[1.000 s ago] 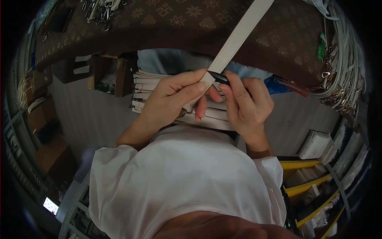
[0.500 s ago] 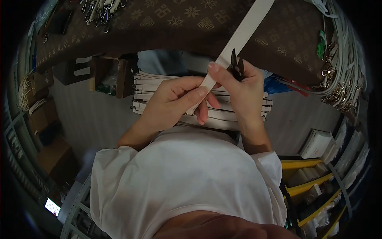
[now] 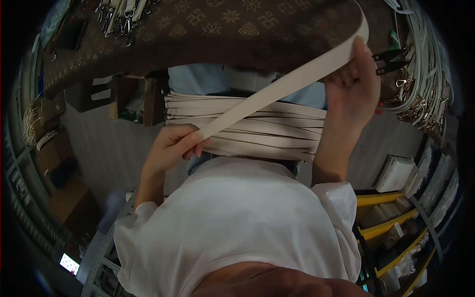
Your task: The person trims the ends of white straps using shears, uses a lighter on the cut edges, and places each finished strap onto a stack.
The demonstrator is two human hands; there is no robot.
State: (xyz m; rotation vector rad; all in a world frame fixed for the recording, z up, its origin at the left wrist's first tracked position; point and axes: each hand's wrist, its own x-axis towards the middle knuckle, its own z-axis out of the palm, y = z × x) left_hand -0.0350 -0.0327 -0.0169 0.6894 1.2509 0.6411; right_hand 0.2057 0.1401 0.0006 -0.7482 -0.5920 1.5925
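Room: dim workspace with a grey floor (image 3: 106,148), seen from above through a round, dark-edged lens.
Cream strap (image 3: 277,94): long, flat and pale, stretched at a slant between two bare hands, in front of the wearer's body. Its low end is at the left; past the right hand it curves up towards the top edge of the view.
Left hand (image 3: 177,145): pinching the strap's lower end between thumb and fingers, near the wearer's waist.
Right hand (image 3: 354,81): raised higher, thumb pressed against the strap, the other fingers curled. Whether every finger touches the strap cannot be told.
Dark snips (image 3: 390,63): held in the right hand too, with two narrow points jutting out to the right, slightly apart.
Strap pile (image 3: 277,123): many similar cream straps lying side by side, below the stretched one, between the wearer and the counter.
White shirt (image 3: 237,213): loose and short-sleeved, worn by the person, filling the lower middle.
Counter (image 3: 213,37): covered in brown cloth with pale flower and geometric motifs.
Metal clips (image 3: 126,20): silver, bunched on the counter at upper left.
Pale cords (image 3: 430,64): hanging thickly at the right, with gold-coloured clasps at their lower ends.
Cardboard box (image 3: 150,101): open, on the left below the counter.
Yellow-edged shelves (image 3: 386,200): lower right, holding small packages.
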